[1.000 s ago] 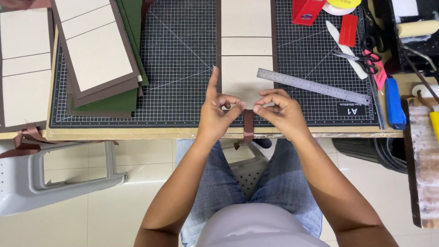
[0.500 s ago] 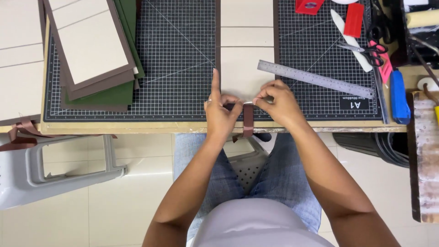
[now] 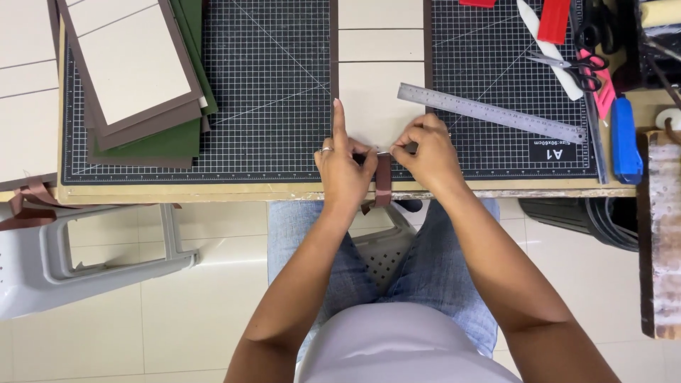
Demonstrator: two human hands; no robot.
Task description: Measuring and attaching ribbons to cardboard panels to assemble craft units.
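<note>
A long cream board panel with brown edges lies down the middle of the black cutting mat. My left hand pinches the top of a brown ribbon at the panel's near end, its index finger stretched flat along the panel's left edge. My right hand grips the same ribbon end from the right. The ribbon hangs down over the table's front edge between my hands.
A steel ruler lies slanted just right of my right hand. Stacked brown and green covers sit at the left of the mat. Scissors, a blue knife and red tools are at the far right. A grey stool stands lower left.
Both hands have moved forward onto the panel's near end with the ribbon. The left index finger now lies flat along the panel edge instead of pointing up.
</note>
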